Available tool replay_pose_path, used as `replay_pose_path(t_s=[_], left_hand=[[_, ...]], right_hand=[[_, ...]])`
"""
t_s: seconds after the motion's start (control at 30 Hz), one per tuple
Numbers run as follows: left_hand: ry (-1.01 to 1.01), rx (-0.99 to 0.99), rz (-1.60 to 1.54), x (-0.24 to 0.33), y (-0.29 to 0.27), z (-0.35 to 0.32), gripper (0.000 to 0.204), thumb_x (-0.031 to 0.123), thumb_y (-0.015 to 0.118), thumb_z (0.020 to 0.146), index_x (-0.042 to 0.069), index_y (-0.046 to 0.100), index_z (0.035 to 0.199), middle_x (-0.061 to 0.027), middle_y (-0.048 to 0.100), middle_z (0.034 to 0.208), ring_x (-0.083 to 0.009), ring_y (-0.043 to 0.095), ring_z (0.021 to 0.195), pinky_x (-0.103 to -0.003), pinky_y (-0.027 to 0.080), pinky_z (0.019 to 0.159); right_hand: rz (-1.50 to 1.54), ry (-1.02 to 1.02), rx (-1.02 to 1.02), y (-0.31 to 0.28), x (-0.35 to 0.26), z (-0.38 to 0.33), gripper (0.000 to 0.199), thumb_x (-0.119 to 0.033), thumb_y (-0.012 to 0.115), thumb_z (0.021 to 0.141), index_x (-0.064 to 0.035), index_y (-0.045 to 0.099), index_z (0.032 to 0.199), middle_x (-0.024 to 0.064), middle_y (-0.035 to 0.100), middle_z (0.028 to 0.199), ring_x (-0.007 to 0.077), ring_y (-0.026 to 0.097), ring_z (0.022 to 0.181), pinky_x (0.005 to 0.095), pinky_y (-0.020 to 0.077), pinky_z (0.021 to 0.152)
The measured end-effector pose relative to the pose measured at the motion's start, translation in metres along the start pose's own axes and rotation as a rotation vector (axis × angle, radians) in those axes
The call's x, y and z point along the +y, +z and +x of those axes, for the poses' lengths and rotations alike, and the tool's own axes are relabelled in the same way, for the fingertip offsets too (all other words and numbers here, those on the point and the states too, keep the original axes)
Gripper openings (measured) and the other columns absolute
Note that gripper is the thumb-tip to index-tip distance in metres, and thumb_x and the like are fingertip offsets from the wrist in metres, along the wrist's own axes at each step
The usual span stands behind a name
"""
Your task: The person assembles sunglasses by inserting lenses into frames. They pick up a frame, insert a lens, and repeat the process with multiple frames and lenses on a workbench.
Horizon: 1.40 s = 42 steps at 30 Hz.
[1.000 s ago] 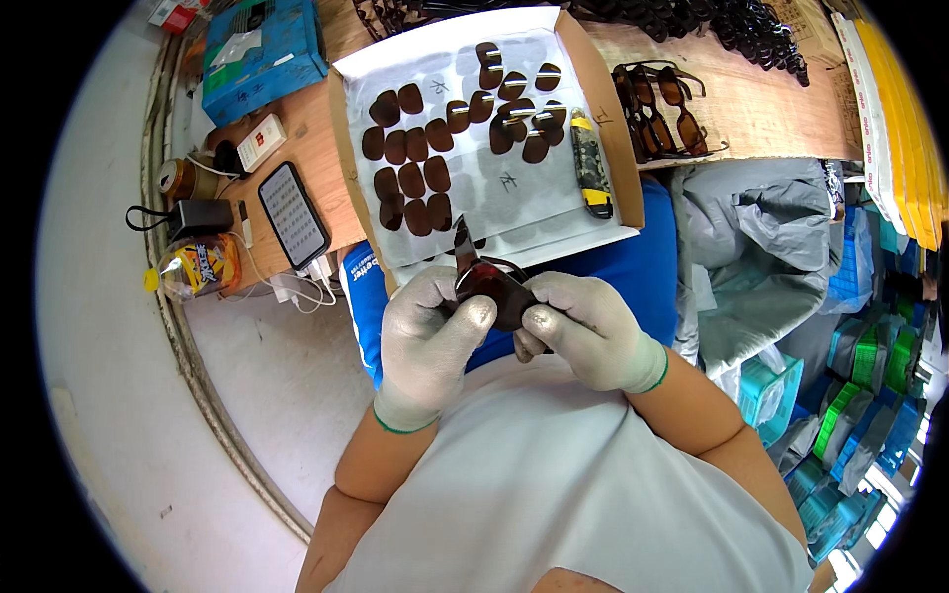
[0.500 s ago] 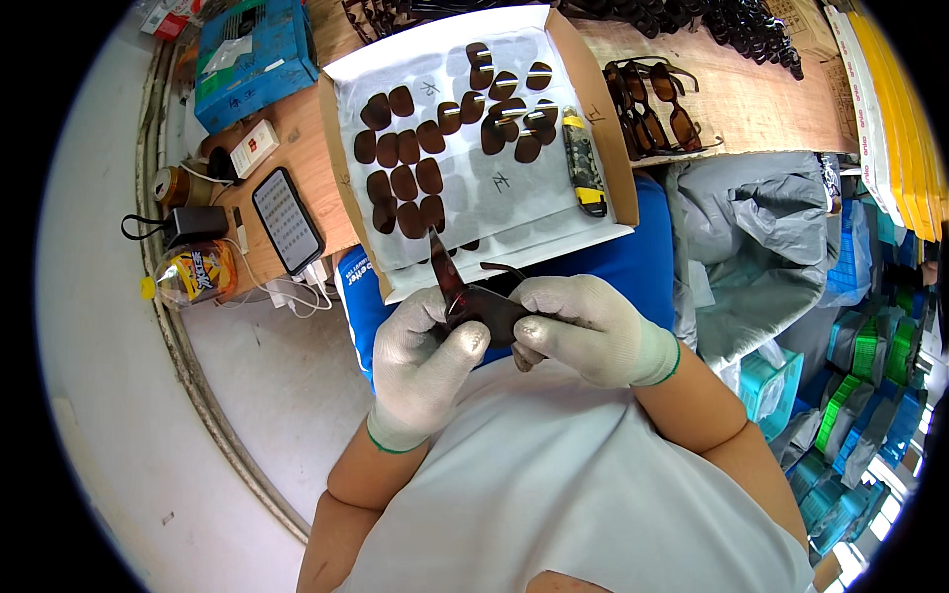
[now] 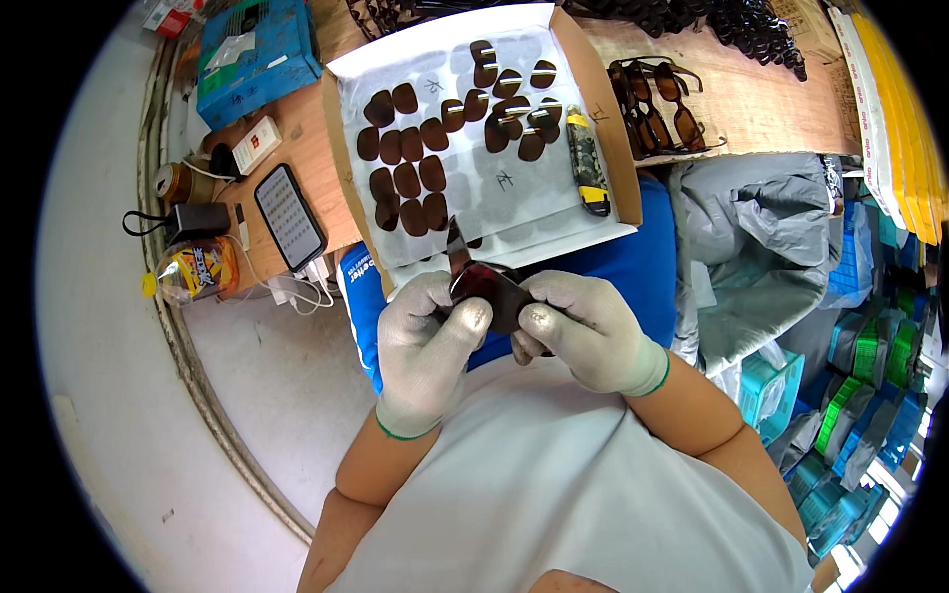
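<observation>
Just in front of my body, a pair of dark brown sunglasses [image 3: 487, 290] is held between both hands, one temple pointing up toward the box. My left hand [image 3: 423, 346], in a white glove with a green cuff, is closed on one side of the frame, thumb on top. My right hand [image 3: 591, 331], gloved alike, pinches the other side with its thumb pressed near the lens. The fingers cover much of the frame. Beyond them lies an open white-lined box [image 3: 544, 203] holding several loose brown lenses [image 3: 407, 180] and a yellow-and-camouflage utility knife [image 3: 587, 163].
Folded sunglasses [image 3: 657, 109] sit right of the box, with more dark frames [image 3: 736, 30] behind. On the left are a phone [image 3: 290, 217], a drink bottle [image 3: 203, 272], a black charger [image 3: 198, 225] and a blue box [image 3: 252, 69]. A grey cloth [image 3: 751, 247] hangs at right.
The sunglasses have turned a little in my hands, their raised temple shifting right. My right hand has moved slightly left, closer to my left hand. Both keep their hold.
</observation>
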<state>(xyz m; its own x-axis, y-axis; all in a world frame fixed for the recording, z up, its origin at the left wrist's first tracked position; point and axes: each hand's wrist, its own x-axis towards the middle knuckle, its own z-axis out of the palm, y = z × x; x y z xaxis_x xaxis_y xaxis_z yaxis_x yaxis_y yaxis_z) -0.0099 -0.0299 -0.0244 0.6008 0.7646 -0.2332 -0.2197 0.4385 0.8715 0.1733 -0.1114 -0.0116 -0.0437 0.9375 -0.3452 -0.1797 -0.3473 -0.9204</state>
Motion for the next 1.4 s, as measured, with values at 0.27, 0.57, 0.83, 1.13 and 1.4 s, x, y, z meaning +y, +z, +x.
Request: replay_pose_path(t_s=[0.27, 0.57, 0.83, 1.13, 1.4], left_hand=[[0.307, 0.092, 0.498, 0.0, 0.009, -0.01, 0.011, 0.011, 0.064, 0.099, 0.0, 0.062, 0.101, -0.0049, 0.064, 0.09, -0.0074, 0.053, 0.079, -0.024, 0.045, 0.073], [-0.059, -0.033, 0.013, -0.001, 0.013, -0.007, 0.038, 0.034, 0.066, 0.099, -0.003, 0.063, 0.108, -0.0059, 0.064, 0.092, -0.0117, 0.054, 0.082, -0.028, 0.045, 0.077], [0.001, -0.133, 0.181, 0.016, 0.014, -0.001, 0.025, 0.017, 0.055, 0.105, -0.006, 0.065, 0.103, -0.01, 0.069, 0.093, -0.0145, 0.066, 0.082, -0.029, 0.054, 0.075], [0.014, -0.239, 0.094, 0.023, 0.01, -0.007, 0.037, 0.027, 0.055, 0.106, -0.008, 0.066, 0.105, -0.0128, 0.07, 0.093, -0.0175, 0.067, 0.086, -0.03, 0.055, 0.077], [0.056, -0.246, 0.102, 0.039, 0.004, -0.005, 0.013, 0.004, 0.057, 0.101, -0.005, 0.065, 0.102, -0.0089, 0.067, 0.086, -0.0122, 0.065, 0.075, -0.027, 0.053, 0.066]], right_hand=[[-0.196, -0.19, 0.028, 0.002, -0.005, 0.004, 0.018, -0.012, 0.054, 0.099, 0.0026, 0.065, 0.096, 0.0084, 0.062, 0.067, 0.0164, 0.061, 0.058, 0.0298, 0.0489, 0.056], [-0.308, -0.204, 0.055, -0.005, -0.006, 0.009, 0.019, -0.016, 0.06, 0.097, -0.0005, 0.064, 0.087, 0.0121, 0.06, 0.065, 0.0238, 0.06, 0.055, 0.0329, 0.0478, 0.054], [-0.309, -0.056, -0.03, -0.011, -0.014, 0.002, 0.019, -0.014, 0.056, 0.1, 0.0021, 0.064, 0.097, 0.0081, 0.065, 0.071, 0.0177, 0.064, 0.06, 0.0302, 0.0501, 0.057], [-0.24, -0.136, -0.186, -0.014, -0.014, -0.004, 0.016, -0.01, 0.055, 0.094, 0.0032, 0.064, 0.091, 0.008, 0.066, 0.07, 0.0175, 0.064, 0.06, 0.0295, 0.0506, 0.059], [-0.157, -0.158, -0.213, -0.003, -0.018, 0.001, 0.017, -0.011, 0.055, 0.095, 0.0034, 0.065, 0.095, 0.0081, 0.069, 0.074, 0.019, 0.066, 0.064, 0.0296, 0.0517, 0.061]])
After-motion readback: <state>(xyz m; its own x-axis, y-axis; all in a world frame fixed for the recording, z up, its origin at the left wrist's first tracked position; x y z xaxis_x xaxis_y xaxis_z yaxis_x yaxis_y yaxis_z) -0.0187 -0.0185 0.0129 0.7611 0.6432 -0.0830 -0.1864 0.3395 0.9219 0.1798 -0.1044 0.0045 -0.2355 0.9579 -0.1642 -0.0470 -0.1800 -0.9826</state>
